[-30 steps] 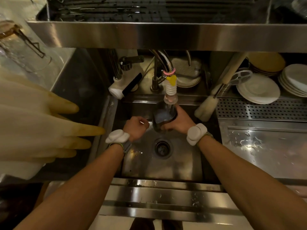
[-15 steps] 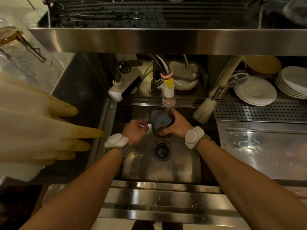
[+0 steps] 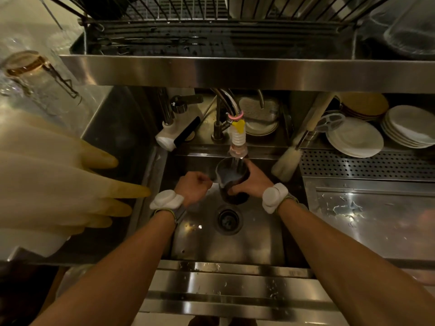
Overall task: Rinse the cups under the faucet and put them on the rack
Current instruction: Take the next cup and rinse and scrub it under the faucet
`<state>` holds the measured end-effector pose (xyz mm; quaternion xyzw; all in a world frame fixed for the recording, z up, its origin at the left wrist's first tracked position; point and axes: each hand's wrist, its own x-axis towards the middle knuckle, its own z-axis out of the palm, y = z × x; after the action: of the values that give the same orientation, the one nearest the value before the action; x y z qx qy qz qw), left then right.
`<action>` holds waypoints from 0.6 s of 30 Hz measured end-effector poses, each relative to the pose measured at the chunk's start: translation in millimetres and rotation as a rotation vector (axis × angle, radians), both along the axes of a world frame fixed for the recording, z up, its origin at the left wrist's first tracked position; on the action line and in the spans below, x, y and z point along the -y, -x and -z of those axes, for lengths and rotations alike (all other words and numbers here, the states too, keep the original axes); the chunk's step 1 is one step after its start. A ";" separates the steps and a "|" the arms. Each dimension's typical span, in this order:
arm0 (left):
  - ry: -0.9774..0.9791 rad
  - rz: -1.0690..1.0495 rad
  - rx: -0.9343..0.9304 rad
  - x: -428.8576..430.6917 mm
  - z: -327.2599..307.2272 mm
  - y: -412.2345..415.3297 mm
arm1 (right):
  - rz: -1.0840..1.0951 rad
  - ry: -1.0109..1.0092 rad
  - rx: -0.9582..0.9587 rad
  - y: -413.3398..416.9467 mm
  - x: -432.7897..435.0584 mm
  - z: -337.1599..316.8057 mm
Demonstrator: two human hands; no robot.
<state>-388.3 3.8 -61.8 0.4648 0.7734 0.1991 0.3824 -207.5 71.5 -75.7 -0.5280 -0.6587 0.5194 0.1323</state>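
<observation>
Dark cup under the running faucet, low in the sink.
The cup stands near upright, its long axis running from the base above the drain up to the open mouth, which faces the nozzle. The right hand wraps its fingers round the cup's side. The left hand is curled just beside the rim; whether it holds anything cannot be told. The rack sits overhead.

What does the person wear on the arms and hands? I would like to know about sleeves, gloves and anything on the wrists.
No sleeves or gloves: the forearms, left hand and right hand are bare. The left wrist device and right wrist device are white, rounded pods on grey straps with a yellow-green edge.
</observation>
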 end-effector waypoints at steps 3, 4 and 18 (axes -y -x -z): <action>-0.012 0.013 -0.002 0.7 0.2 0.4 | 0.017 0.004 0.071 -4.6 -1.3 -1.9; -0.010 0.016 0.001 1.0 0.1 0.5 | 0.007 0.003 0.110 -6.5 -1.7 -4.3; -0.018 0.031 0.004 -3.7 -12.4 -4.1 | -0.177 -0.234 0.489 -23.0 -12.2 -44.4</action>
<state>-384.2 7.5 -49.4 0.4797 0.7636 0.2010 0.3827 -184.5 83.8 -31.3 -0.5591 -0.7702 0.3066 -0.0164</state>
